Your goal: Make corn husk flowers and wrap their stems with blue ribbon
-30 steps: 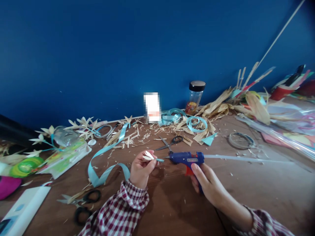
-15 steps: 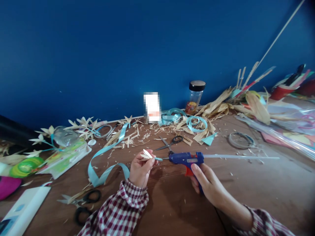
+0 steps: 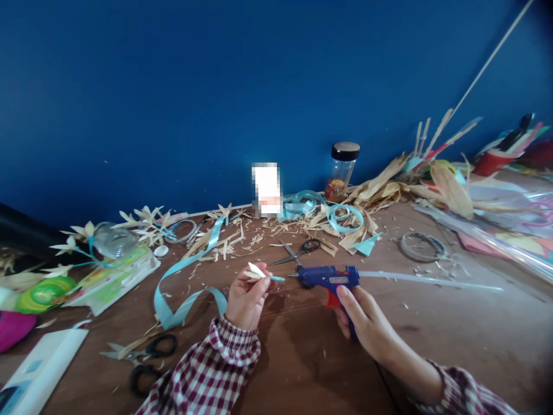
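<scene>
Pinched in my left hand [image 3: 249, 297] is a small corn husk flower [image 3: 256, 271] with pale petals, its light-blue wrapped stem end [image 3: 277, 279] pointing right. My right hand [image 3: 360, 317] grips a blue hot glue gun [image 3: 322, 277] with a red trigger. The gun's nozzle points left, a short gap from the stem end. A long clear glue stick [image 3: 432, 279] sticks out of the gun's rear. Open black-handled scissors [image 3: 294, 253] lie just behind the nozzle. Light-blue ribbon [image 3: 173, 288] curls on the table to the left of my left hand.
Another pair of scissors [image 3: 140, 357] lies at the front left. Finished-looking husk flowers [image 3: 149, 219] rest at the back left. Along the blue wall stand a black-lidded jar [image 3: 343, 173] and dried corn husks [image 3: 380, 184]. A clear coiled ring [image 3: 421, 246] lies on the right.
The glue gun has shifted slightly right, so its nozzle is now apart from the stem end. Its glue stick's far end has dipped. My left hand has barely moved.
</scene>
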The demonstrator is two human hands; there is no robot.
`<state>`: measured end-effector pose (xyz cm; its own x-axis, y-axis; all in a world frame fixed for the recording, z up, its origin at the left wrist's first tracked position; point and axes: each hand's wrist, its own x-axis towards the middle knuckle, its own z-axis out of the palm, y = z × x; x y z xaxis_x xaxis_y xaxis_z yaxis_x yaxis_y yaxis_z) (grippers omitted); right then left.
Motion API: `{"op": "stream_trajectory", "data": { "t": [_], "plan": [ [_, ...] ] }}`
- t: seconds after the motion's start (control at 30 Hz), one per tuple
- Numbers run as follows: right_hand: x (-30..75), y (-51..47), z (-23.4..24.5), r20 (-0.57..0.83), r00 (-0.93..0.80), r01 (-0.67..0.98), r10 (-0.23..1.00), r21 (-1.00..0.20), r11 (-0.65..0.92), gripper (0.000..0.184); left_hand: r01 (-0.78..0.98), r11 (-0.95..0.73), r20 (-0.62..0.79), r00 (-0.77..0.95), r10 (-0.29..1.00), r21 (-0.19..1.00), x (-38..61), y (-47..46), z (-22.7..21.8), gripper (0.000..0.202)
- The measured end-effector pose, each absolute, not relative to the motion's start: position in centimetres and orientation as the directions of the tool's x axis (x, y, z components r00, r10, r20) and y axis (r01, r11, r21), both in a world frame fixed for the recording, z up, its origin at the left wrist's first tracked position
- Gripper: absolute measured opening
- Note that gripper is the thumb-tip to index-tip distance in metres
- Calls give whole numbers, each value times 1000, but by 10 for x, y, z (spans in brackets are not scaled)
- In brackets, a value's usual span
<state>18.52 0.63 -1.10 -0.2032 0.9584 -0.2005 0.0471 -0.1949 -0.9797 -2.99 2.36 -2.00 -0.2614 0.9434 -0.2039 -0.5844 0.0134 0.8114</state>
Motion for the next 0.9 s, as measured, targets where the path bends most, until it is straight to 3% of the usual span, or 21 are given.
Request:
{"op": "stream_trajectory", "data": {
  "t": [0.3, 0.57, 0.9],
  "plan": [
    [185, 6, -10, -202, -213, 112, 956, -977, -182, 37, -560, -7, -160, -248, 955, 829, -31, 22, -23, 29],
    [188, 9, 0, -125, -214, 70, 969, -991, -112, 44, -588, 7, -182, -238, 954, 809, -30, 24, -19, 35],
    [189, 5, -5, -135, -287, 97, 948, -989, -112, 37, -538, 9, -178, -262, 949, 843, -29, 24, -20, 37]
  ]
}}
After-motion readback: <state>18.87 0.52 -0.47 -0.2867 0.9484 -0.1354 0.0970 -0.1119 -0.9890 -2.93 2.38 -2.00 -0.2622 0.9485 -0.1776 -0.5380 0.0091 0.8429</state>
